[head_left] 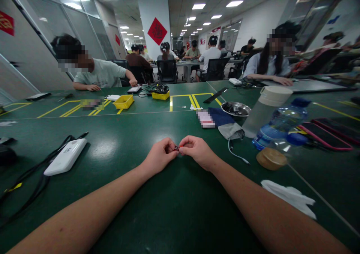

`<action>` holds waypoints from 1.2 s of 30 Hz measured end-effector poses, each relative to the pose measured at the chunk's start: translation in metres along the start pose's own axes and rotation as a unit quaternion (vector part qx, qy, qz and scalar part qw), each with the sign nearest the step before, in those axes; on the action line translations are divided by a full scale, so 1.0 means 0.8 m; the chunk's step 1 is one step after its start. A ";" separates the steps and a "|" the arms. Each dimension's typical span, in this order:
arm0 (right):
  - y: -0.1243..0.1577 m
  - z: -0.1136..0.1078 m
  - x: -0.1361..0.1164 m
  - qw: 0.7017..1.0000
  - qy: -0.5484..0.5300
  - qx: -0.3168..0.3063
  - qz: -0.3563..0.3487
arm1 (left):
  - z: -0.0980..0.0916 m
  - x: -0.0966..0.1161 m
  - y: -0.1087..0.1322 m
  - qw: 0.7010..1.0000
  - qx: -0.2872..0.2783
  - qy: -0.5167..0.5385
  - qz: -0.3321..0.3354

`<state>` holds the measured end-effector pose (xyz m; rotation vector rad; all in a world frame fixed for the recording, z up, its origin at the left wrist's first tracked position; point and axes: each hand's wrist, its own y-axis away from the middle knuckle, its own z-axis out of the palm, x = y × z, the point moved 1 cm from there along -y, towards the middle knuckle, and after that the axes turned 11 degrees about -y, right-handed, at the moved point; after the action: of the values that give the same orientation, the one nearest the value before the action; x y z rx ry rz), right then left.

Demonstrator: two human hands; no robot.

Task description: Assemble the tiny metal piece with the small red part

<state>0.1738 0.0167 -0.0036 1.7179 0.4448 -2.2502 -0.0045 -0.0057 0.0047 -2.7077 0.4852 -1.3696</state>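
Observation:
My left hand (161, 154) and my right hand (197, 151) meet over the middle of the green table (168, 209). Between their fingertips is a small dark object with a reddish tint (176, 148), too small to name. Thumb and fingers of the left hand pinch it from one side. From the other side the right hand's thumb and forefinger close on it. Most of the object is hidden by the fingers.
Left lies a white power bank (67, 156) with black cables. At right stand a frosted bottle (264, 111), a blue-capped water bottle (281, 122), a honey-coloured jar (271, 158) and a white glove (289, 196). Beyond are a metal bowl (236, 108), yellow trays (124, 101) and people seated opposite.

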 end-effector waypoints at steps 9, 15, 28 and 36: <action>-0.002 -0.006 0.003 0.999 -0.003 0.024 -0.023 | 0.002 -0.003 -0.001 1.000 -0.013 -0.025 0.011; -0.001 -0.001 -0.001 0.997 -0.052 0.044 0.026 | 0.002 -0.006 -0.002 0.999 0.014 -0.029 0.014; -0.004 -0.006 -0.004 0.989 -0.128 0.032 0.073 | 0.003 -0.008 -0.001 1.000 0.008 -0.011 0.020; -0.003 -0.007 -0.004 0.988 -0.134 0.030 0.075 | 0.002 -0.009 -0.002 1.000 0.016 0.012 0.016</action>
<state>0.1789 0.0214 -0.0020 1.3949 0.1841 -2.3584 -0.0064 -0.0019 -0.0015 -2.6495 0.5003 -1.3899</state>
